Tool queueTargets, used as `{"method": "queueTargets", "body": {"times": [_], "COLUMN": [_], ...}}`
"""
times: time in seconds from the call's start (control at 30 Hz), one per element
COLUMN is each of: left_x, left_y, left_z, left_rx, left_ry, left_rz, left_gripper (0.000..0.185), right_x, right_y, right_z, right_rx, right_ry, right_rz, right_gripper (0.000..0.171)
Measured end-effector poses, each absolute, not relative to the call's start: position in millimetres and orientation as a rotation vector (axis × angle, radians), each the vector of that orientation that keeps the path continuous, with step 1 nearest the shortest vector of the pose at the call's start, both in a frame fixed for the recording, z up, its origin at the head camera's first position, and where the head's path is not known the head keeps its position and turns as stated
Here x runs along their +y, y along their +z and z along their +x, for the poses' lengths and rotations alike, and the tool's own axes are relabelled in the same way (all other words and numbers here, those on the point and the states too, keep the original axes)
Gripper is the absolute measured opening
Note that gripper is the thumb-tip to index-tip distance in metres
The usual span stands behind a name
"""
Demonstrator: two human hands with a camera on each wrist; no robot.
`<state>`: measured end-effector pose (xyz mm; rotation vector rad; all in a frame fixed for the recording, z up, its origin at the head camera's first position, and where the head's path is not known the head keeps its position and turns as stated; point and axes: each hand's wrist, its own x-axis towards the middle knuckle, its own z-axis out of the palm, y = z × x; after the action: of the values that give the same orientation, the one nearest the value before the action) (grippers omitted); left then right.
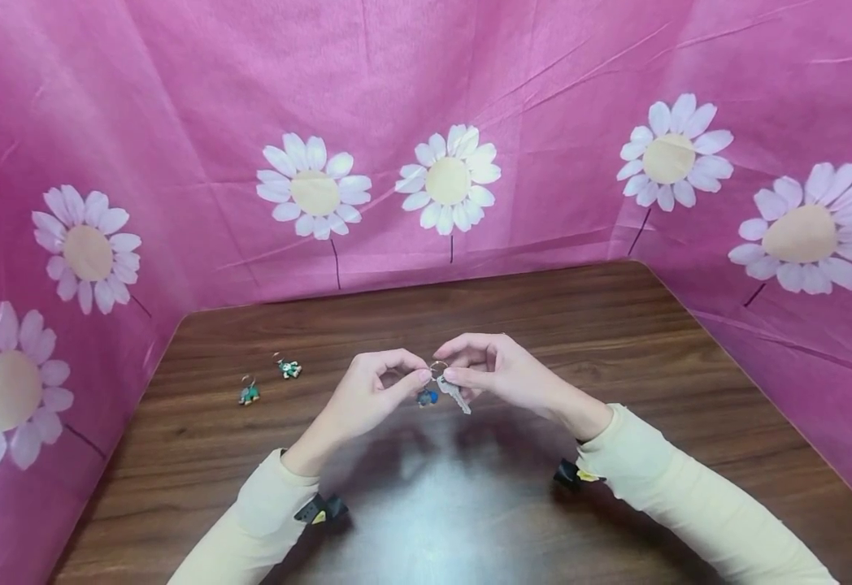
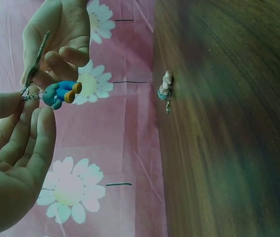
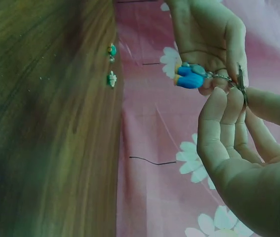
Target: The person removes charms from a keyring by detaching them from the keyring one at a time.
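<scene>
Both hands meet over the table, holding a metal key ring (image 1: pixel 438 367) between them. My left hand (image 1: pixel 371 390) pinches the ring's left side with thumb and fingers. On the other side my right hand (image 1: pixel 510 370) pinches the key (image 1: pixel 457 396) by its head, with the blade pointing down. A small blue figurine (image 1: pixel 428 398) dangles on a short chain below the ring; the left wrist view shows the figurine's yellow-orange feet (image 2: pixel 76 88). In the right wrist view the key (image 3: pixel 241 74) appears nearly edge-on beside the fingertips. The fingers partly hide the ring.
Two more keychains lie at the left of the brown wooden table (image 1: pixel 580 325): a green figurine keychain (image 1: pixel 249 394) and a green-and-white figurine keychain (image 1: pixel 290 370). Pink cloth (image 1: pixel 528 97) printed with daisies surrounds the table's back and sides. Black straps (image 1: pixel 323 509) circle both wrists.
</scene>
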<state>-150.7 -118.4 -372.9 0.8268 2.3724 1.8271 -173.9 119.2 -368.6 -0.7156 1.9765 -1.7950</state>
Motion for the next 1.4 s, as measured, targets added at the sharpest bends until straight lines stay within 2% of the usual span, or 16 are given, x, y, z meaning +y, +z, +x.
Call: {"method": "queueTargets", "body": {"times": [0.27,0.57,0.87,1.4], "left_x": [-118.4,-116.2,-116.9,-121.3], "left_y": [-371.1,-373.6,-371.7,-361.2], "left_z": [-151.9,-149.3,-147.2,-149.9], "left_rx": [2.358,2.428,2.351,2.575], "left_ry": [1.802,1.78,1.847,1.278], "left_rz": [0.836,0.842,0.778,1.285], "left_gripper": [0.008,0.011,0.009,0.006], "right_x": [119.9,116.0,115.9,131.1], "right_y": [-363.1,-372.4,-372.6,-342.3], "right_z": [-173.0,-170.7,-169.7,-179.7], "right_rx": [2.03,1.707,1.762,2.103], "right_ry": [-1.775,-1.965,-1.857,-1.278], "right_rz": [-0.675,-0.503,-0.614,-0.966], "right_gripper": [0.016,0.017,0.029,0.013]}}
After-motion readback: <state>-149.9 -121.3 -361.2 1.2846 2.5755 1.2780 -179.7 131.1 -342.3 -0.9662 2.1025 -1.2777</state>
